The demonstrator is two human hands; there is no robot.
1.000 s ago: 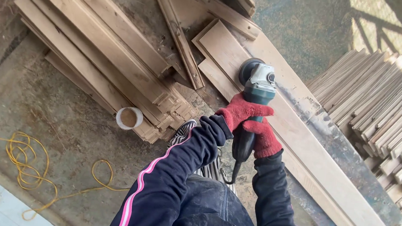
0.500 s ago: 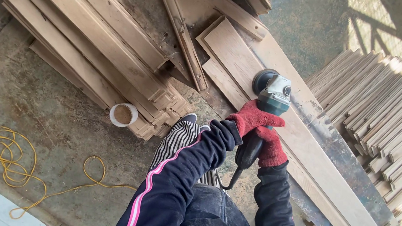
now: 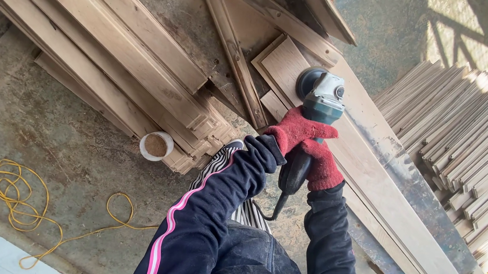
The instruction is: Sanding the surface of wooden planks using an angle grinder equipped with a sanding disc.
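At the far left a yellow cord (image 3: 16, 194) lay in loose loops on the dusty concrete floor (image 3: 53, 128). Above it and to its right sat a stack of long wooden planks (image 3: 106, 45), running diagonally, with their stepped ends pointing toward our legs. Just beside those ends stood a small white cup (image 3: 157, 146) filled with brown dust. Our striped shoe (image 3: 218, 164) showed next to it, partly under our left sleeve, which was dark with a pink stripe.

Toward the middle we gripped an angle grinder (image 3: 315, 111) with both hands, each in a red knitted glove. Our left hand (image 3: 296, 132) was closed around the green body just behind the grey head. Our right hand (image 3: 322, 166) was wrapped around the black rear handle, touching the left one. The tool's black cable hung down from the handle toward our knees.

The grinder's round sanding disc rested flat on a pale wooden board (image 3: 369, 164), near the board's far end. That board lay on a long, dust-covered workbench (image 3: 424, 209) that ran diagonally down to the right. More planks crossed beyond the bench's top end.

At the far right a second pile of thin wooden slats (image 3: 466, 119) lay fanned out in sunlight, well apart from our hands.
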